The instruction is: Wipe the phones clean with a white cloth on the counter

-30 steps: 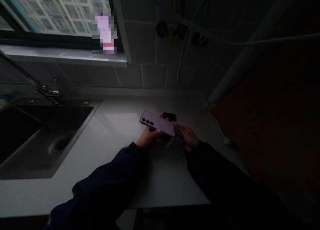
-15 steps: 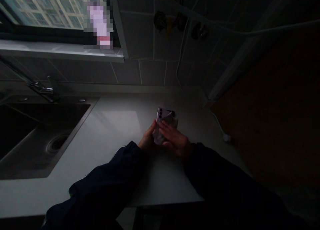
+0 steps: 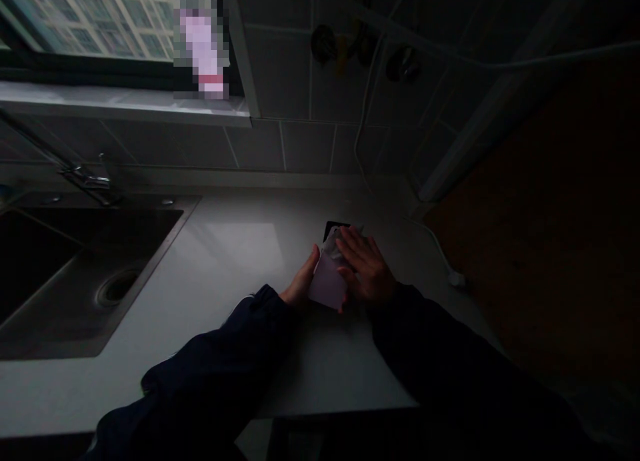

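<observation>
Fingers (image 3: 356, 242) of the right hand (image 3: 369, 271) lie spread, closing on nothing, across clear film (image 3: 331, 247) over a pale lilac phone (image 3: 327, 286), which sits on or just above a white counter (image 3: 235, 247); which cannot be told. The left hand's (image 3: 301, 282) thumb braces the phone's edge, its other fingers hidden. A slip on the slick film could knock the phone against a flat black item (image 3: 332, 231) just behind. Open counter runs left to a stainless sink (image 3: 160, 261), with a white cable (image 3: 437, 251) off to the right.
</observation>
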`<act>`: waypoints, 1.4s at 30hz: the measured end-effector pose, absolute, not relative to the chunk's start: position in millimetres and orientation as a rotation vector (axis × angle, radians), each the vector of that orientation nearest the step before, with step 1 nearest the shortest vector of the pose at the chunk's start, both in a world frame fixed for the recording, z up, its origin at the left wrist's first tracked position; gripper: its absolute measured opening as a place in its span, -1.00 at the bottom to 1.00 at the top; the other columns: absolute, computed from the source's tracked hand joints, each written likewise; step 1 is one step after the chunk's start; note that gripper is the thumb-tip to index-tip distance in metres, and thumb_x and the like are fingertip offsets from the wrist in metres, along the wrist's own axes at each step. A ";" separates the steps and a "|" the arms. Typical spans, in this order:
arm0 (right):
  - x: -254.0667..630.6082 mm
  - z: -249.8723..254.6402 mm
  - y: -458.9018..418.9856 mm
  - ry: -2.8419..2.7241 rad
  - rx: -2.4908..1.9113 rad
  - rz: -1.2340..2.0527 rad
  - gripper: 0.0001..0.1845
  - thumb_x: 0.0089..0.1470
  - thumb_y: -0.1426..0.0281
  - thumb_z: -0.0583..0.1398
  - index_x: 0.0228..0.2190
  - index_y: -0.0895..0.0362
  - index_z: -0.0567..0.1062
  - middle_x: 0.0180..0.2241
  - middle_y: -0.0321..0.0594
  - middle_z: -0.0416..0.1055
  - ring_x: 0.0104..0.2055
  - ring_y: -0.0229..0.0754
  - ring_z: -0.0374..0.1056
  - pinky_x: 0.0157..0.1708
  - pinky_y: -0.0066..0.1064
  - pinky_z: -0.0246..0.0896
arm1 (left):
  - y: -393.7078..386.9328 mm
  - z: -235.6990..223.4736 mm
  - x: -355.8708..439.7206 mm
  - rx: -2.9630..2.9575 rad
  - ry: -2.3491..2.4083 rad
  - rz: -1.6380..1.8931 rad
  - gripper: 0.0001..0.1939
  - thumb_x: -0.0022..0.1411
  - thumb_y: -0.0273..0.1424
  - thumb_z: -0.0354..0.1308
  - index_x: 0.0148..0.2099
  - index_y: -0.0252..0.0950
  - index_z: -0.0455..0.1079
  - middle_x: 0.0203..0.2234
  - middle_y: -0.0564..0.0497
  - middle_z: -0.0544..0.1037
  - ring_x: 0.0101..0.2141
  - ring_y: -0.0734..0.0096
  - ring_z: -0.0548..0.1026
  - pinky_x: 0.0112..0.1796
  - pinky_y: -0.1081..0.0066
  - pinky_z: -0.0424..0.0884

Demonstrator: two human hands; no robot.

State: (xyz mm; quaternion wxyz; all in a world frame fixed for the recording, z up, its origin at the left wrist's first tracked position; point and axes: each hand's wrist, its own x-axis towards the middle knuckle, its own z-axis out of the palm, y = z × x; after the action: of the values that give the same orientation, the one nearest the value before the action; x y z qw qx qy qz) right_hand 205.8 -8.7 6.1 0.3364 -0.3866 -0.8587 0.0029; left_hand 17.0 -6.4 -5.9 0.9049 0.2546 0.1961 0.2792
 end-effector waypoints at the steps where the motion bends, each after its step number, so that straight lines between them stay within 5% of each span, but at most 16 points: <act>1: 206.4 6.7 -8.3 -2.232 -1.028 0.016 -0.37 0.39 0.13 -0.02 0.37 0.10 0.14 0.39 0.03 0.06 0.47 0.07 -0.11 0.38 0.23 -0.22 | -6.8 -6.6 17.7 0.541 0.407 0.574 -0.13 0.16 0.36 -0.11 0.03 -0.28 0.51 -0.41 -0.16 0.64 -0.47 0.19 0.61 -0.39 0.27 0.53; 6: 201.2 0.4 -11.2 -2.283 -0.953 0.027 -0.34 0.36 0.10 0.02 0.36 0.10 0.16 0.39 0.01 0.06 0.47 0.09 -0.12 0.38 0.23 -0.26 | -5.0 -8.9 18.3 0.512 0.499 0.636 -0.08 0.11 0.39 -0.09 0.12 -0.25 0.48 -0.33 -0.16 0.66 -0.45 0.19 0.61 -0.33 0.25 0.53; 14: 190.8 1.1 -23.2 -2.491 -0.712 0.058 -0.41 0.37 0.11 0.03 0.28 0.16 0.31 0.33 0.02 0.21 0.44 0.04 0.02 0.41 0.21 -0.35 | -1.1 -0.9 12.5 0.389 0.429 0.718 -0.04 0.11 0.37 -0.02 0.20 -0.34 0.43 -0.13 -0.26 0.63 -0.06 -0.06 0.60 -0.05 0.15 0.50; 21: 198.4 8.2 -14.9 -2.311 -1.006 -0.008 -0.31 0.38 0.13 0.01 0.40 0.11 0.05 0.41 0.03 0.01 0.48 0.09 -0.13 0.39 0.25 -0.37 | -7.7 -11.1 13.1 0.609 0.515 0.605 -0.15 0.20 0.31 -0.07 0.05 -0.32 0.53 -0.37 -0.17 0.64 -0.49 0.19 0.58 -0.43 0.29 0.49; 28: 200.8 7.6 -13.7 -2.257 -1.103 -0.044 -0.22 0.37 0.08 -0.02 0.43 0.12 -0.13 0.45 0.02 -0.14 0.50 0.09 -0.27 0.39 0.20 -0.29 | -9.1 -21.4 15.2 0.667 0.543 0.616 -0.35 0.38 0.11 -0.09 0.15 -0.27 0.47 -0.35 -0.16 0.64 -0.48 0.27 0.57 -0.34 0.32 0.49; 36: 196.5 1.5 -15.8 -2.398 -0.933 -0.057 -0.31 0.36 0.07 -0.01 0.35 0.19 0.17 0.38 0.06 0.09 0.47 0.09 -0.10 0.39 0.26 -0.37 | -6.9 -5.9 15.2 0.535 0.579 0.641 -0.13 0.37 0.19 -0.39 0.35 -0.32 0.26 -0.10 -0.24 0.62 -0.26 0.14 0.63 -0.27 0.27 0.50; 42: 190.9 4.4 -25.2 -2.461 -0.725 0.071 -0.39 0.37 0.08 0.02 0.22 0.23 0.37 0.29 0.04 0.28 0.43 0.05 0.05 0.41 0.22 -0.42 | -3.0 2.5 15.0 0.305 0.574 0.697 -0.02 0.29 0.28 -0.30 0.29 -0.46 0.32 -0.12 -0.30 0.63 -0.08 0.03 0.61 -0.03 0.18 0.47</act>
State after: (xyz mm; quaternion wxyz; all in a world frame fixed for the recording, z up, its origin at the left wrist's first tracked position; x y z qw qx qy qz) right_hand 190.9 -25.2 4.4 0.2835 -0.2707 -0.9196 0.0267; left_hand 15.0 -3.0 2.5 0.8886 0.1469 0.2761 0.3355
